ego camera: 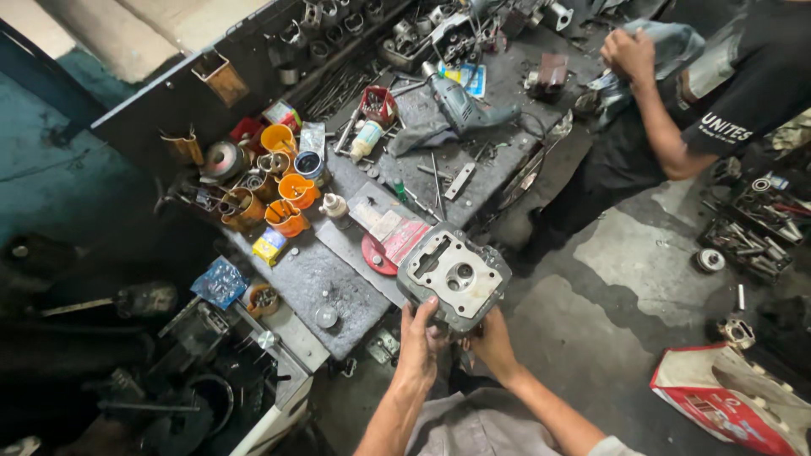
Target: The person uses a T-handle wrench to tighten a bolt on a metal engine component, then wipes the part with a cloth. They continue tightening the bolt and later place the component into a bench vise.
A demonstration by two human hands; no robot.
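I hold a grey metal engine cylinder head [454,275] in front of me, just off the edge of the workbench [338,291]. My left hand [419,338] grips its near left side with the thumb on its face. My right hand [490,342] supports it from beneath at the near right. The part's flat face with round ports and openings is turned up toward me.
The bench holds several orange cups [287,215], a red disc [378,256], a power drill [460,105], a white bottle [366,139] and loose tools. A co-worker's hand [629,55] holds a cloth at the bench's far end. A red-and-white box [726,401] lies on the floor at right.
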